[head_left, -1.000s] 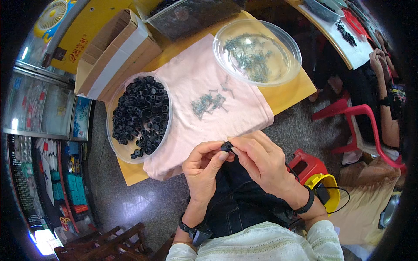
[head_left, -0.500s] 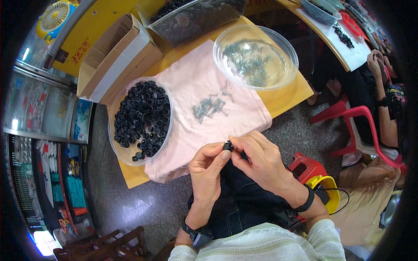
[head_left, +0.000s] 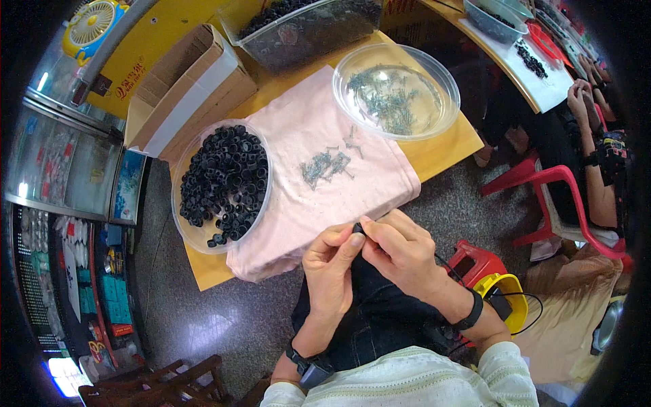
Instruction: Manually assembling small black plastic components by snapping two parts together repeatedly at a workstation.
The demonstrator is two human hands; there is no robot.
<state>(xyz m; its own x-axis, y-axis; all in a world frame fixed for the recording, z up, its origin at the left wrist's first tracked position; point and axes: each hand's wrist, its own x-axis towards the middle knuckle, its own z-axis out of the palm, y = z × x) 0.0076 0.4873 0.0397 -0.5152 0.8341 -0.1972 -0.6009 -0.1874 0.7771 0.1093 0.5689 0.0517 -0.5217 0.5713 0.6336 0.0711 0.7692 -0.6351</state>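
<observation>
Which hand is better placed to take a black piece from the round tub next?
Probably the left hand: the round tub, on the person's left, is nearer to it than to the right hand. Both are busy at a small black piece, though.

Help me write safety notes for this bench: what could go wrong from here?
The left hand pinches a small black part, with the right hand against it; it might slip and drop.

Small metal pieces lie loose on the pink cloth, so tugging the cloth could scatter them.
</observation>
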